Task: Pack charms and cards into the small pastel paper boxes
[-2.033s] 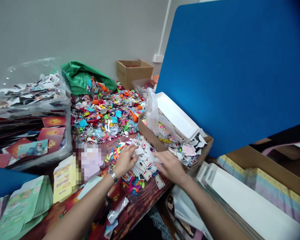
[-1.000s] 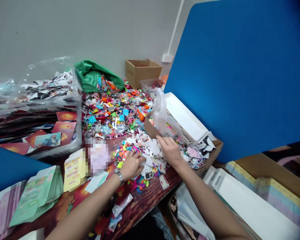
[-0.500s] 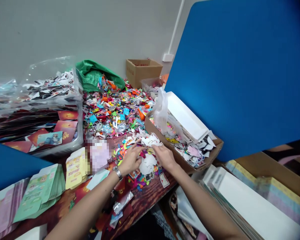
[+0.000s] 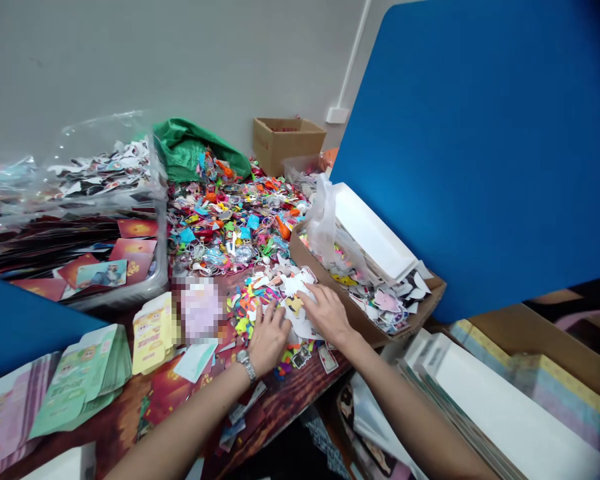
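My left hand (image 4: 270,339), with a silver watch (image 4: 247,365) on the wrist, lies on the small heap with its fingers spread and slightly bent. Beneath and beside it are small bright cut shapes (image 4: 245,308). My right hand (image 4: 326,313) rests palm down, fingers stretched apart, its fingertips touching white die-cut stickers (image 4: 293,283). A yellowish cutout (image 4: 294,304) lies between the two hands. Neither hand visibly grips anything. A small picture card (image 4: 327,359) sits at the heap's front edge. What lies under the palms is hidden.
Beyond the heap spreads a bigger pile of colourful trinkets (image 4: 240,220). A cardboard tray (image 4: 375,333) of stickers stands right, a clear bin (image 4: 163,267) of cards left. Folded yellow packets (image 4: 153,337) and green packets (image 4: 80,380) line the front left. A blue panel (image 4: 480,147) rises at right.
My left hand has come down and nearer, its fingers now spread over the heap. My right hand stays near its place with fingers more spread. The white pieces have shifted.
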`<state>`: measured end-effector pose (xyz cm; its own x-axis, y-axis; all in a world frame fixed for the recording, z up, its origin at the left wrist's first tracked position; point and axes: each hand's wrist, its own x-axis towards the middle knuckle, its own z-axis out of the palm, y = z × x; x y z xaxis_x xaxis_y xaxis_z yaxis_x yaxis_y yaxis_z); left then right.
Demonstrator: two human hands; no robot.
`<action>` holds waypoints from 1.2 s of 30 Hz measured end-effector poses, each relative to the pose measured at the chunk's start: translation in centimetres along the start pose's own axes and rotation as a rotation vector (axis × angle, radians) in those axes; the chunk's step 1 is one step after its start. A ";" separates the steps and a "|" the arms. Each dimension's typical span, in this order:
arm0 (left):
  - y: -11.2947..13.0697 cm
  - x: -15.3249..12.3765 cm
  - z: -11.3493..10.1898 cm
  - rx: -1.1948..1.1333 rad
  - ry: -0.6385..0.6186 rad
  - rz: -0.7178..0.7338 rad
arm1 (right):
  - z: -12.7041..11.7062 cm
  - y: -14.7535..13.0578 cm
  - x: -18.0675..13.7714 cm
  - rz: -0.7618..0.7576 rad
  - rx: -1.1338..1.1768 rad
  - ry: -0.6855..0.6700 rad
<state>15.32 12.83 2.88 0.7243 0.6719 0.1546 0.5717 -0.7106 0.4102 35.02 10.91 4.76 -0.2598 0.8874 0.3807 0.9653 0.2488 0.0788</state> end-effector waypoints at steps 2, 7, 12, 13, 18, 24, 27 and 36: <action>-0.4 0.3 -0.3 -0.021 0.029 -0.033 | -0.6 0.1 -0.5 0.017 0.120 0.015; -1.8 1.5 -1.5 -0.109 0.084 -0.058 | -2.3 -0.2 -0.8 -0.001 0.470 -0.065; -2.7 1.7 -1.7 -0.195 0.121 -0.062 | -1.4 -2.5 -1.3 -0.129 0.347 -0.405; -2.8 1.6 -1.7 -0.215 0.129 -0.075 | -0.9 -2.9 -1.4 -0.111 0.302 -0.435; -2.7 2.3 -1.5 -0.300 0.188 -0.167 | 1.0 -3.1 -1.9 -0.096 0.279 -0.450; -1.7 4.2 -2.3 -0.353 0.267 -0.177 | 1.0 -1.8 -1.8 -0.081 0.323 -0.432; -1.6 3.1 -2.9 -0.327 0.283 -0.176 | 1.4 -2.4 -2.5 -0.079 0.334 -0.425; -1.4 -2.8 -0.9 -0.110 0.121 -0.114 | 1.5 -1.0 -1.7 0.116 0.420 -0.276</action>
<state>12.11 12.18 2.69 0.6018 0.7716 0.2059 0.5967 -0.6059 0.5262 34.45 9.71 2.66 -0.2035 0.9737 0.1028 0.9096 0.2269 -0.3480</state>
